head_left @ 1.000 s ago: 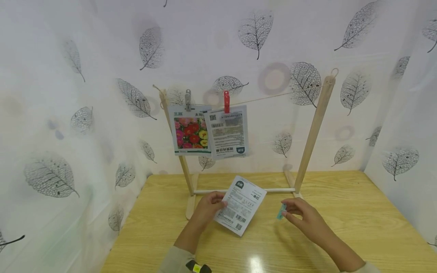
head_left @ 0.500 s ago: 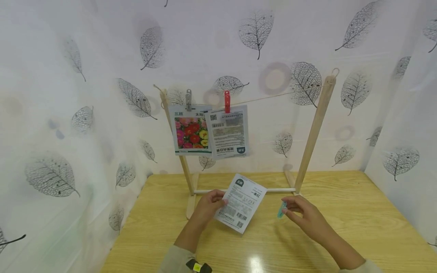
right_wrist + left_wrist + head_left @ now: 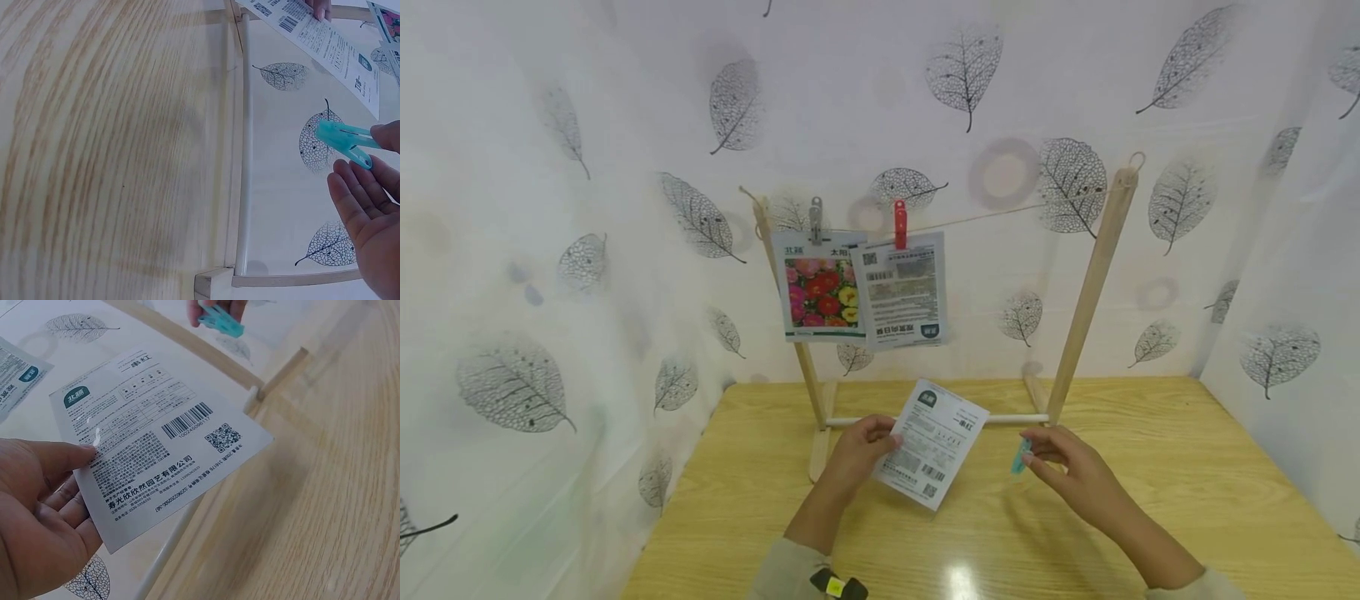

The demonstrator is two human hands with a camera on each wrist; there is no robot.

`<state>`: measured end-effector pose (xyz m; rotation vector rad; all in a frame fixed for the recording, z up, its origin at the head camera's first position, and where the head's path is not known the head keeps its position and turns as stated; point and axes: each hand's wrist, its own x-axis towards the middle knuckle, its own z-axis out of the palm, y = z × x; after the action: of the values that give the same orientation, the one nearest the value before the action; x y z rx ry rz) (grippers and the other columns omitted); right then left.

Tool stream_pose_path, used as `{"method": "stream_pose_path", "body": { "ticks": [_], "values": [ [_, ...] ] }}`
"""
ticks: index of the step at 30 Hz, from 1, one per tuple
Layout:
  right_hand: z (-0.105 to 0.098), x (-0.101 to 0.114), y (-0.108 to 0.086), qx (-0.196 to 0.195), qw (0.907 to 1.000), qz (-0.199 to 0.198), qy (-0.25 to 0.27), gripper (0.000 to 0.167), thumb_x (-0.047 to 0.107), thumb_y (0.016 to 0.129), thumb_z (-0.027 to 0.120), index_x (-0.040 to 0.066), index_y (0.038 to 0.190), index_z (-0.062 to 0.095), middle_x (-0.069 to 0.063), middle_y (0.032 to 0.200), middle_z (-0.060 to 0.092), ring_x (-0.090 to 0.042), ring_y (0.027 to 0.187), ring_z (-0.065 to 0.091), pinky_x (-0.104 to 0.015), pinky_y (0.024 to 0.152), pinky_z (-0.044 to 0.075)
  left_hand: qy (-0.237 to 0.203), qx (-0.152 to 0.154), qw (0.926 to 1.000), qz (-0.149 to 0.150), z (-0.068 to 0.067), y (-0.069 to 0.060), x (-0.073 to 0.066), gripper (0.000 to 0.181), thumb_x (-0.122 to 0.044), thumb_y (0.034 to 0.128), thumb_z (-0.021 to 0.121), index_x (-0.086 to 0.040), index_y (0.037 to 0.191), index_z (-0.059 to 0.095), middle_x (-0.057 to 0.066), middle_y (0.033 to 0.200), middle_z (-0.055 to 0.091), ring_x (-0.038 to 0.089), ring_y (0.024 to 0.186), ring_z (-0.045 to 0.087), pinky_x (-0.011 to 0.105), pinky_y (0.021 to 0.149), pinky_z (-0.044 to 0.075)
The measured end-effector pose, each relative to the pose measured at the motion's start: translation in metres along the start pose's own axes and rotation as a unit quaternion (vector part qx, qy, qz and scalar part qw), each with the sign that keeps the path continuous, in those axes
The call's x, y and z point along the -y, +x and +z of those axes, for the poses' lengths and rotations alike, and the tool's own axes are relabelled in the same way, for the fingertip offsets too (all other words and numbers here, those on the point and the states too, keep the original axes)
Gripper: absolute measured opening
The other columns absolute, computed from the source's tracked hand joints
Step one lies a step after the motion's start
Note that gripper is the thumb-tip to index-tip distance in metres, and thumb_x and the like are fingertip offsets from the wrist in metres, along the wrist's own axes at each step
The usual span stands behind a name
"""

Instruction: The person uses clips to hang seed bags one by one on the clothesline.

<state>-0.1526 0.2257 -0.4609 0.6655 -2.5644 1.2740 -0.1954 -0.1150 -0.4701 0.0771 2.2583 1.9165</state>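
My left hand (image 3: 853, 460) pinches the left edge of a white seed packet (image 3: 936, 446), thumb on its printed face. That face carries text, a barcode and a QR code; the packet is held tilted above the table. To the right, my right hand (image 3: 1077, 473) holds a teal clothespin (image 3: 1021, 457) by its handles, between thumb and fingertips. In the right wrist view the clothespin (image 3: 340, 136) points away from the hand toward the packet (image 3: 331, 53), apart from it. The left wrist view shows the packet (image 3: 144, 450) large, with the fingers partly behind it.
A wooden stand (image 3: 1093, 292) carries a string (image 3: 992, 215). On its left part hang a flower seed packet (image 3: 820, 292) under a grey clothespin (image 3: 816, 221) and a text-side packet (image 3: 902, 292) under a red clothespin (image 3: 900, 225). A white rod (image 3: 1015, 419) joins the stand's feet.
The held packet has risen slightly and shifted a little to the right. My right hand, with the teal clothespin, has also risen slightly. Both grips look the same.
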Motion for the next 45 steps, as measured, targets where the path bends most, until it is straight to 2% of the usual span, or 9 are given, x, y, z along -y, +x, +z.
{"method": "stream_pose_path", "body": {
  "ticks": [8,19,26,36,45],
  "values": [
    [-0.003,0.000,0.003,-0.010,0.9999,-0.001,0.001,0.031,0.011,0.098,0.066,0.008,0.129,0.061,-0.002,0.115,0.066,0.003,0.101,0.063,-0.019,0.086,0.057,-0.014,0.004,0.9999,0.002,0.002,0.002,-0.002,0.026,-0.022,0.0946,0.069,-0.011,0.118,0.067,0.005,0.108,0.072,0.017,0.094,0.067,0.031,0.086,0.054],
    [-0.006,-0.002,0.008,-0.011,0.9999,0.004,0.004,0.031,0.012,0.099,0.065,0.005,0.129,0.060,-0.002,0.114,0.065,0.005,0.102,0.062,-0.019,0.087,0.057,-0.032,-0.001,0.9993,0.017,0.002,0.001,-0.005,0.027,-0.021,0.0943,0.070,-0.007,0.117,0.067,0.008,0.102,0.072,0.017,0.087,0.068,0.030,0.079,0.055],
    [-0.009,0.003,0.010,-0.003,0.9999,0.009,0.013,0.030,0.013,0.100,0.064,0.010,0.129,0.060,-0.002,0.114,0.064,0.006,0.103,0.061,-0.020,0.087,0.057,-0.037,0.000,0.9992,0.018,0.002,0.002,-0.006,0.024,-0.021,0.0939,0.070,-0.009,0.115,0.068,0.005,0.100,0.073,0.018,0.087,0.069,0.031,0.079,0.056],
    [-0.010,0.003,0.010,-0.012,0.9998,0.012,-0.005,0.033,0.016,0.099,0.065,0.009,0.131,0.060,0.000,0.114,0.064,-0.006,0.102,0.065,-0.014,0.089,0.053,-0.032,-0.003,0.9993,0.020,0.002,0.002,-0.009,0.024,-0.021,0.0936,0.070,-0.009,0.114,0.067,0.006,0.101,0.072,0.018,0.088,0.069,0.030,0.080,0.056],
    [-0.012,0.005,0.012,-0.022,0.9996,0.008,-0.013,0.033,0.017,0.099,0.065,0.011,0.131,0.060,0.000,0.115,0.065,-0.007,0.102,0.066,-0.012,0.090,0.053,-0.039,-0.003,0.9990,0.023,0.002,0.001,-0.013,0.026,-0.021,0.0942,0.070,-0.006,0.114,0.066,0.009,0.100,0.073,0.017,0.085,0.069,0.029,0.079,0.056]
  ]
}}
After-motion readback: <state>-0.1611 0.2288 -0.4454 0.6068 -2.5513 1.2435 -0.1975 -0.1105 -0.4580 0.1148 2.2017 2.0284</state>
